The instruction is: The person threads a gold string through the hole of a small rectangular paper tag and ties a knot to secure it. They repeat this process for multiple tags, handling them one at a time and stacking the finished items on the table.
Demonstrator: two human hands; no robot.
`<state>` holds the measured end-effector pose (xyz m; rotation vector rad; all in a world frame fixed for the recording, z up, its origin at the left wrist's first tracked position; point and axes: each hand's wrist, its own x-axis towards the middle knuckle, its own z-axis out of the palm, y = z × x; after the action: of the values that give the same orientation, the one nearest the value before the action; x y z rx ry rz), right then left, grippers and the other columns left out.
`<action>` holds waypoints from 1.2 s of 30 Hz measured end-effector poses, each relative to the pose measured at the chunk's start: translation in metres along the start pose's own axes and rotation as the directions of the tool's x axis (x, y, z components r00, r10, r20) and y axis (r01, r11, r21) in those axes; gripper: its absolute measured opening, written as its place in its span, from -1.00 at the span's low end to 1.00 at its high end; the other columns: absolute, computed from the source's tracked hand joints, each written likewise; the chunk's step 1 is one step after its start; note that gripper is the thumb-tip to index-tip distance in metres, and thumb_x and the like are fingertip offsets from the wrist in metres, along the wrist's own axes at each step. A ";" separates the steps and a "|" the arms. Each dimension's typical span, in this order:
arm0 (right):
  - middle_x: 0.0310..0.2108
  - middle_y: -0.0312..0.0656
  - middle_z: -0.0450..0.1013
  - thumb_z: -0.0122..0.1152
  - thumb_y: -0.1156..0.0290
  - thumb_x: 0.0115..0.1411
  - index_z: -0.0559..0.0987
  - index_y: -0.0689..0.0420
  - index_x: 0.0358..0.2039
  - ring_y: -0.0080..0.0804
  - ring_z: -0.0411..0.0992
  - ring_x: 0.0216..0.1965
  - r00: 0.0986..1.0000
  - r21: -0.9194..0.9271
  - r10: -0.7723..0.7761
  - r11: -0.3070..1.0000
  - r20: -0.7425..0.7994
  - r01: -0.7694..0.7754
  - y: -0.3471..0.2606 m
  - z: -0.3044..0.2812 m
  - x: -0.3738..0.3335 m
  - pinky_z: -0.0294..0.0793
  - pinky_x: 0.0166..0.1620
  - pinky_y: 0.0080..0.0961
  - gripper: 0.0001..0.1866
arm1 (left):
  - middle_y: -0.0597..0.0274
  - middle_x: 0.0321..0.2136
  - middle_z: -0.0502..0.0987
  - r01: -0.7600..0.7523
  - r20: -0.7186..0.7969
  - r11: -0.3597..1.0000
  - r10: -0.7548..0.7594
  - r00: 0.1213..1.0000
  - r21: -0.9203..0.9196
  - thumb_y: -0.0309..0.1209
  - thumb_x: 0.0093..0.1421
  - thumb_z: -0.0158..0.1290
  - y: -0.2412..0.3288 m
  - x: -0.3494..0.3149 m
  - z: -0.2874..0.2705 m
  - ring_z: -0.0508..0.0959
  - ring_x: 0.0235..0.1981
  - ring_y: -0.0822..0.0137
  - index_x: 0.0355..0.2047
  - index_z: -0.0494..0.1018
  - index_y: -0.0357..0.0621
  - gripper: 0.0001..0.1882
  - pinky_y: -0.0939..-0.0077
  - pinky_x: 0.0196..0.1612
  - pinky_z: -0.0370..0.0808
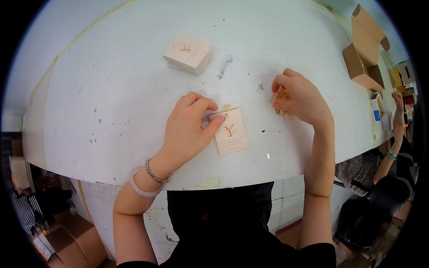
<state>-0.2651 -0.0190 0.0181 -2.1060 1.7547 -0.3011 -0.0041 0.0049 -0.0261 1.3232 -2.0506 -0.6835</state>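
Observation:
On the white table in front of me lies a small, slightly fanned stack of cream tags (232,134) with gold print. Gold-coloured pins (226,108) sit at its top edge; their fine shape is too small to make out. My left hand (187,120) rests its thumb on the tags' upper left corner, its curved index finger held apart from the thumb. To the right, my right hand (304,98) reaches over a little pile of gold pins (283,100), thumb and index finger spread on either side of it.
A thicker block of cream tags (187,54) lies farther back on the table (134,89). At the far right stands an opened brown cardboard box (364,67), with a small blue-and-white box (376,108) nearer. Another person's arm (395,129) shows at the right edge.

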 end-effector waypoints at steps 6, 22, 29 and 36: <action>-0.39 -0.21 0.33 0.29 0.57 -0.10 0.45 0.19 -0.50 -0.27 0.36 -0.31 0.992 -0.067 -0.015 0.997 0.128 0.023 0.001 0.009 0.005 0.38 -0.25 -0.38 -0.83 | 0.23 -0.37 0.48 0.016 0.005 1.000 -0.016 1.000 -0.011 -0.44 0.02 0.24 0.000 0.001 -0.002 0.39 -0.43 0.34 -0.36 0.51 -0.20 -0.81 0.49 -0.36 0.41; -0.54 -0.11 0.48 0.18 0.59 0.08 0.52 0.29 -0.40 -0.32 0.42 -0.47 0.991 0.343 0.065 0.939 -0.114 -0.022 0.006 0.008 0.013 0.42 -0.33 -0.43 -0.94 | 0.25 -0.36 0.49 -0.017 -0.028 0.999 0.016 0.999 -0.044 -0.43 0.03 0.26 -0.004 0.001 -0.002 0.36 -0.44 0.37 -0.35 0.52 -0.19 -0.81 0.52 -0.38 0.39; -0.48 -0.26 0.51 0.17 0.54 0.17 0.59 0.31 -0.32 -0.58 0.43 -0.44 0.993 0.789 0.112 0.613 -0.033 -0.043 -0.010 0.020 0.019 0.42 -0.39 -0.59 -0.89 | 0.27 -0.33 0.55 0.143 0.008 0.830 -0.165 0.986 -0.539 -0.54 0.16 0.17 0.006 0.009 -0.001 0.51 -0.36 0.54 -0.23 0.48 -0.24 -0.83 0.71 -0.38 0.45; -0.40 -0.20 0.51 0.17 0.46 0.24 0.54 0.30 -0.27 -0.55 0.45 -0.43 0.981 0.977 0.050 0.093 0.190 -0.194 -0.066 0.054 0.004 0.48 -0.35 -0.62 -0.85 | 0.31 -0.49 0.61 0.031 -0.114 0.837 -0.111 0.987 -0.546 -0.53 0.09 0.20 0.023 0.005 0.006 0.59 -0.45 0.55 -0.32 0.53 -0.21 -0.87 0.67 -0.48 0.49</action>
<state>-0.1842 -0.0050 -0.0031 -0.8501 0.9870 -0.9874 -0.0240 0.0094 -0.0127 1.0737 -1.5323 -1.0782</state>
